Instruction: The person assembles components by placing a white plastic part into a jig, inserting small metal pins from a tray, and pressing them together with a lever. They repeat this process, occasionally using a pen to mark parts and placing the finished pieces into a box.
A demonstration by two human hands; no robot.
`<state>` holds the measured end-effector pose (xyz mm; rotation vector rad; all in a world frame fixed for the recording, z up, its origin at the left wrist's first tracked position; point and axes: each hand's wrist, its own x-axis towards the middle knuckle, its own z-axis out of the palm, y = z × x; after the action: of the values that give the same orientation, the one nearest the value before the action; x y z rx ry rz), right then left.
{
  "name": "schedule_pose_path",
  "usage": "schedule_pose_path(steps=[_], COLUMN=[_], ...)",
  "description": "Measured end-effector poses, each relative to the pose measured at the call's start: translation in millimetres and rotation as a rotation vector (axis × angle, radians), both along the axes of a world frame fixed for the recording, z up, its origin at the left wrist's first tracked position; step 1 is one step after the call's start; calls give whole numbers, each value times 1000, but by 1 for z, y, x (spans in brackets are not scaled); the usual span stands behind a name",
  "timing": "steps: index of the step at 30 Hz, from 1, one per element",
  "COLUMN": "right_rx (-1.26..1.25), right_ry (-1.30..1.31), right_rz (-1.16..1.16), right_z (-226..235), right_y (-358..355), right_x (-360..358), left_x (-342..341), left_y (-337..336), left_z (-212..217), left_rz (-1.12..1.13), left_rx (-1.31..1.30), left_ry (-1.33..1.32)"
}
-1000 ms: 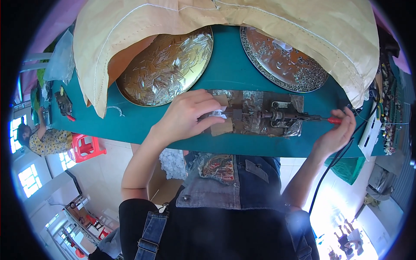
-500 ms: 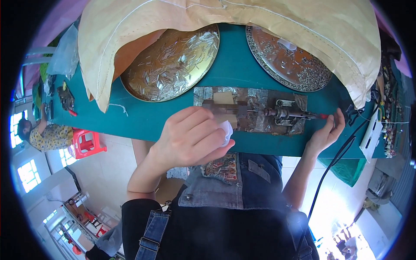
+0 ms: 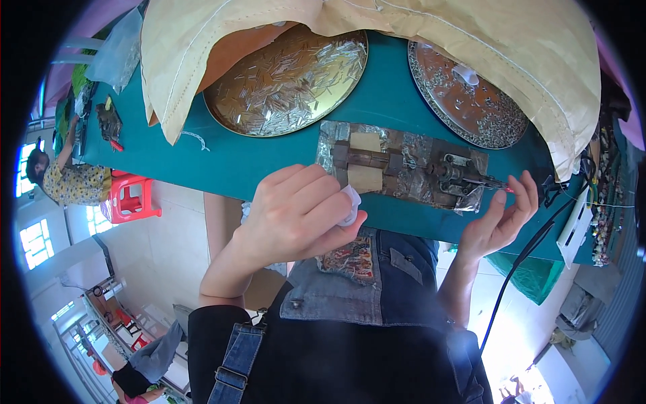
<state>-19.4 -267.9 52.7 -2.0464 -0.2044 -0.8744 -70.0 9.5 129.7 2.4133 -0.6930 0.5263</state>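
Note:
My left hand (image 3: 296, 215) is closed, pinching a small crumpled white piece (image 3: 351, 205), paper or cloth, by the near left end of a metal jig. The jig's base plate (image 3: 414, 178) is worn and patched with tape. A dark bar between two blocks (image 3: 368, 157) sits on its left part. On the right part is a push-type toggle clamp (image 3: 457, 172) with a red-tipped handle (image 3: 508, 190). The fingers and thumb of my right hand (image 3: 501, 219) are bent around that red tip. Whether anything lies between bar and clamp is too small to tell.
Beyond the jig, a gold round tray (image 3: 225, 121) holds many thin clear strips; another tray (image 3: 420, 84) holds small metal pieces and a white scrap. Brown paper (image 3: 538, 60) overhangs both. A black cable (image 3: 518, 259) runs at right. A person (image 3: 74, 185) sits far left near a red stool (image 3: 131, 198).
The view has shifted, so the table things sit further right. My right fingers have closed in around the clamp handle's red tip. My left hand keeps the white piece, and the jig's left end shows more.

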Motion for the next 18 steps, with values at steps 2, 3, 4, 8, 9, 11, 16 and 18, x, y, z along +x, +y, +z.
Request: schedule_pose_path(steps=[2,3,4,8,9,11,16,18], right_rx=[48,69,68,64,52,75,85,71], right_ry=[44,86,69,251,330,408,534,637], right_rz=[95,153,218,698,832,941,1104,1153], right_z=[7,10,14,37,45,53,52,56], right_y=[12,17,25,53,61,78,82,80], right_x=[-9,-14,-16,-17,-15,-14,-11,-9], left_x=[-2,-2,-4,-9,-11,-14,-21,-22], left_y=[-1,-1,-1,-2,-1,-2,-1,-1], left_z=[1,0,0,0,0,0,0,0], left_rz=[4,2,3,2,3,-9,-15,-54], left_rx=[-1,-2,-1,3,9,5,12,21], left_ry=[7,14,14,63,87,106,136,160])
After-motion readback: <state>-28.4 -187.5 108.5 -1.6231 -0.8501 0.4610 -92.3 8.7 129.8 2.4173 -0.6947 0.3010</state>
